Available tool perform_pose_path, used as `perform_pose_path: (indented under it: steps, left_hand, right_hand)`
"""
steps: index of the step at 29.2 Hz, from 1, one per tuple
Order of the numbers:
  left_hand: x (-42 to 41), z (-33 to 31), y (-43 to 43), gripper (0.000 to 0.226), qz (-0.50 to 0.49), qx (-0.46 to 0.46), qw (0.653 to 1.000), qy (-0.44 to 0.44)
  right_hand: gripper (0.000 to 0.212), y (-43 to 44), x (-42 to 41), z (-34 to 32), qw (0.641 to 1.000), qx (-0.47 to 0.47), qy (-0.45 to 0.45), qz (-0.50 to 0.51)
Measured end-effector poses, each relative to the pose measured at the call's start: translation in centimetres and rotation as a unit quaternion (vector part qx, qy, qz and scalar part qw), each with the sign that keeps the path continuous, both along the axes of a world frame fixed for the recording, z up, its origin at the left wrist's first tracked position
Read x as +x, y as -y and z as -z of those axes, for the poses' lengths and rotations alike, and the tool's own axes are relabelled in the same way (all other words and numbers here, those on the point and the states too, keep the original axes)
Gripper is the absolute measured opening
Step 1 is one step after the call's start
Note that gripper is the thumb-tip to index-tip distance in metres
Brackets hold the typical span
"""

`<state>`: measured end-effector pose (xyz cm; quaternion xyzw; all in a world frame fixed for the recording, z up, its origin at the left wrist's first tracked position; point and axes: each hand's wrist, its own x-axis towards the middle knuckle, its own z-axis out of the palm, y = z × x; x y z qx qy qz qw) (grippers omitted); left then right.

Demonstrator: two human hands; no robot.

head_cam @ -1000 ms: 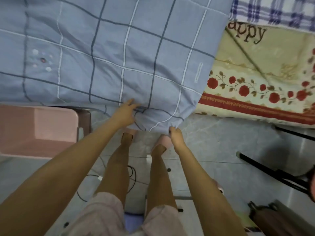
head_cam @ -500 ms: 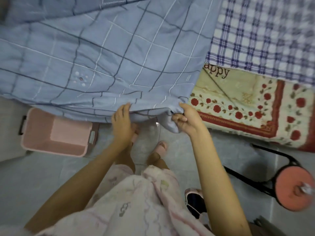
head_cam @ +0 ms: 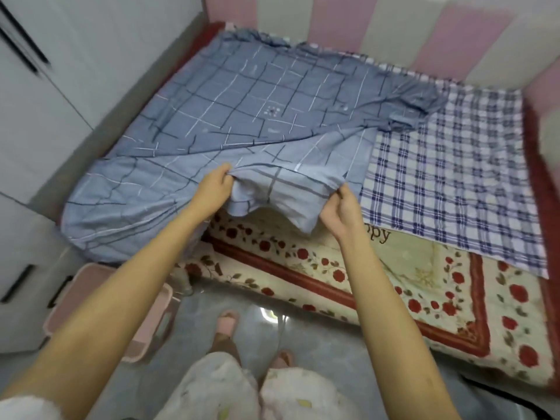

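Over mattress (head_cam: pixel 424 268), blue sheet (head_cam: pixel 257 122) pinched by fingers (head_cam: pixel 223 174) (left hand (head_cam: pixel 212 189), right hand (head_cam: pixel 341 212))

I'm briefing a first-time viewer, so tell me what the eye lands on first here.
The big blue checked sheet spread across the left and centre draws the eye first. Its near edge is held up in mid-frame by the left hand and the right hand, each gripping the cloth. To its right lies a purple plaid cloth, and under both, nearest the person, a cream mat with red roses.
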<state>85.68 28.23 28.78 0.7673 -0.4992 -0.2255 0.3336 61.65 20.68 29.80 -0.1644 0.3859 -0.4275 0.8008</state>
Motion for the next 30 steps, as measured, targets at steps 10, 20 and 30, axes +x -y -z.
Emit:
perform_pose_path:
  steps: [10,20,30]
  left_hand:
    - [4.6,-7.6,7.9,0.018,0.066,-0.054,0.996,-0.014]
    - [11.4,-6.6,11.0,0.069,0.237,0.088,0.967,-0.002]
    - [6.1,-1.0,10.9,0.092,0.158,0.02,0.982,0.102]
  right_hand:
    - [0.042,1.2,2.5,-3.4,0.927,-0.132,-0.201,-0.288]
    - [0.035,6.5,9.6,-12.2,0.952,-0.214,-0.213,0.039]
    - [0.036,6.3,10.7,-13.8,0.939,-0.241,-0.244,-0.03]
